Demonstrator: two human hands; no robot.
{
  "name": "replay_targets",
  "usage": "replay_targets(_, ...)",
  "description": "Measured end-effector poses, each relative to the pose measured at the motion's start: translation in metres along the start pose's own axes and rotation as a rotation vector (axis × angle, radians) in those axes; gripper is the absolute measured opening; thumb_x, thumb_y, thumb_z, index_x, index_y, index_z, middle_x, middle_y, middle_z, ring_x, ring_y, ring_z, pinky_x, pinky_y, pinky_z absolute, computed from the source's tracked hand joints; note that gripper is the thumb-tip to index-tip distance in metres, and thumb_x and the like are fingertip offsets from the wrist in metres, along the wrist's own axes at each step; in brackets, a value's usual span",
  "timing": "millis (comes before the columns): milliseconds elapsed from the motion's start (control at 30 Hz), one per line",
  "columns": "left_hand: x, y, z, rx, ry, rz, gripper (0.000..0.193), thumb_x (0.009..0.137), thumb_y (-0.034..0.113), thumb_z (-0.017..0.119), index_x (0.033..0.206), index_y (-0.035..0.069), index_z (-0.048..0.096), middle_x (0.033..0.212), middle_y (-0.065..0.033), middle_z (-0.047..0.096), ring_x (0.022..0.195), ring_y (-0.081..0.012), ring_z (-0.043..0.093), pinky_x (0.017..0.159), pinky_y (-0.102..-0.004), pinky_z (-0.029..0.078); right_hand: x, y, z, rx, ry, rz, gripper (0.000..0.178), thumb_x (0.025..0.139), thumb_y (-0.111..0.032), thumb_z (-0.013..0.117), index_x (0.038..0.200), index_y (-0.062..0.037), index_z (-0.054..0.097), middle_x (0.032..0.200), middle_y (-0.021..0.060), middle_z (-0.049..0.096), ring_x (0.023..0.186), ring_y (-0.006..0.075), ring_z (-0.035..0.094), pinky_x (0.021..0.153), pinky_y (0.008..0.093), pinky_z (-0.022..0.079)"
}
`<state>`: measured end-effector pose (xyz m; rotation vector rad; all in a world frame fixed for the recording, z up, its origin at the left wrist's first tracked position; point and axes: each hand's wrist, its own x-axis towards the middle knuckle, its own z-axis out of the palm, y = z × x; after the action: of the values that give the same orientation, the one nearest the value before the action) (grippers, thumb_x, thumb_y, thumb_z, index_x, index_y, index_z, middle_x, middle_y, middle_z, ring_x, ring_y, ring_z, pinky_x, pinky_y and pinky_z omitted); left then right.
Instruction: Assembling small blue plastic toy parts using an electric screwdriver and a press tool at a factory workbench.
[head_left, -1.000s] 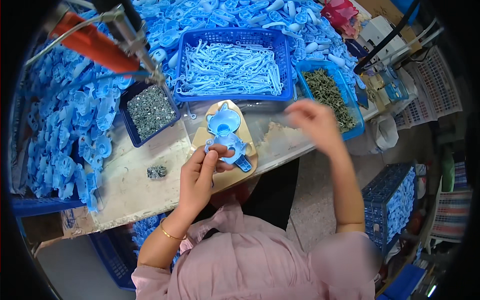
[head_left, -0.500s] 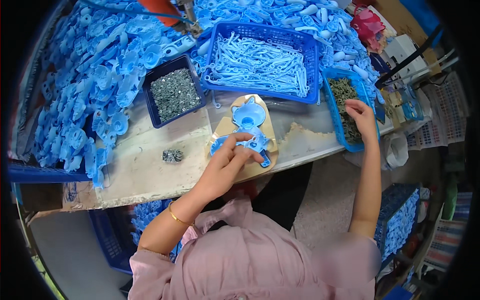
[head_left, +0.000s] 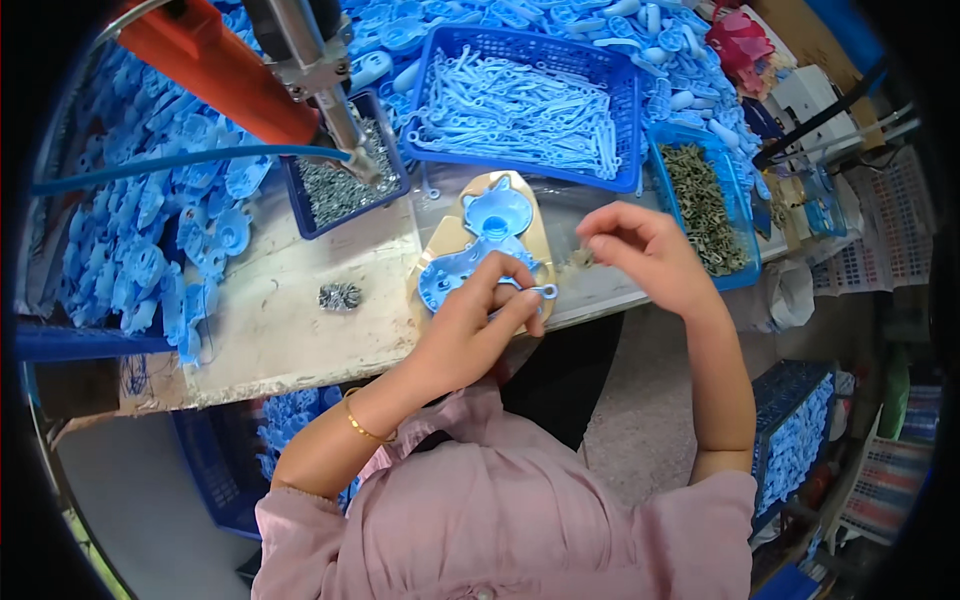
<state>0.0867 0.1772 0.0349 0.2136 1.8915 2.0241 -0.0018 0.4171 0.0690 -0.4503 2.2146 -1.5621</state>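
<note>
A tan fixture block (head_left: 448,243) near the table's front edge cradles a blue molded plastic shell (head_left: 497,212) with a round cup-like upper part. Over the shell's lower part, my left hand (head_left: 478,325) is closed on a small blue plastic rod with a ring end (head_left: 547,291) that sticks out past the fingers. My right hand (head_left: 650,255) hovers to the right of the fixture, its thumb and fingertips pinched together; a small metal-looking piece seems to be between them, too small to make out.
A teal basket (head_left: 752,262) of small metal parts stands at right, a blue basket (head_left: 520,172) of ringed rods behind, a dark tray (head_left: 306,222) of screws left. An orange-red power screwdriver (head_left: 225,75) hangs over the tray. A small metal pile (head_left: 340,296) lies left; blue parts (head_left: 150,250) heap around.
My right hand has come left out of the teal basket toward the fixture. The rod's ring end now shows beyond my left fingers. The screwdriver has swung down and nearer, over the screw tray.
</note>
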Motion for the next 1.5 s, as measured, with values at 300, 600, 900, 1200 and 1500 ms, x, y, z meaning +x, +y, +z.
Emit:
replay_targets(300,-0.001,-0.015,-0.002,0.215,0.098,0.101,0.021,0.102,0.022,0.057,0.11,0.005,0.049,0.084,-0.0098,0.071,0.075,-0.0207,0.07,0.07,-0.0327,0.051,0.003,-0.021,0.04,-0.036,-0.179,0.025,0.016,0.094,-0.004,0.066,0.109,0.001,0.069,0.099,0.0021,0.07,0.088,0.0075,0.064,0.078,0.0241,0.051)
replay_targets(600,-0.01,-0.002,-0.015,0.202,-0.092,-0.006,0.018,0.102,0.019,0.059,0.107,0.002,0.056,0.082,-0.0056,0.068,0.075,-0.009,0.063,0.069,-0.0255,0.048,0.003,-0.018,0.031,0.215,-0.41,0.056,0.005,0.092,0.001,0.066,0.096,-0.001,0.064,0.094,0.002,0.068,0.087,0.0074,0.064,0.077,0.0239,0.051)
replay_targets(900,-0.016,-0.005,-0.008,0.583,0.136,0.142,0.017,0.099,0.02,0.062,0.108,0.006,0.063,0.071,-0.0085,0.065,0.063,-0.0203,0.064,0.059,-0.0336,0.048,-0.003,-0.03,0.056,-0.164,-0.159,-0.038,0.012,0.09,0.001,0.068,0.098,-0.0008,0.059,0.092,0.0036,0.067,0.088,0.0091,0.065,0.077,0.0252,0.052)
replay_targets(1200,-0.02,-0.012,-0.006,0.764,0.198,0.248,0.017,0.097,0.024,0.063,0.107,0.01,0.066,0.073,-0.0129,0.067,0.066,-0.0316,0.067,0.058,-0.0418,0.049,0.0,-0.019,0.049,0.129,-0.273,0.091,0.021,0.089,0.003,0.067,0.085,-0.006,0.049,0.09,0.0049,0.066,0.083,0.0098,0.063,0.072,0.0253,0.051)
replay_targets(1500,-0.022,-0.007,-0.019,0.452,0.073,0.089,0.022,0.097,0.029,0.063,0.1,0.008,0.065,0.071,-0.0113,0.065,0.064,-0.031,0.065,0.06,-0.0437,0.048,0.001,-0.016,0.057,0.203,-0.352,0.061,0.021,0.091,-0.002,0.071,0.105,-0.0045,0.056,0.098,0.0029,0.064,0.089,0.0087,0.061,0.079,0.0262,0.051)
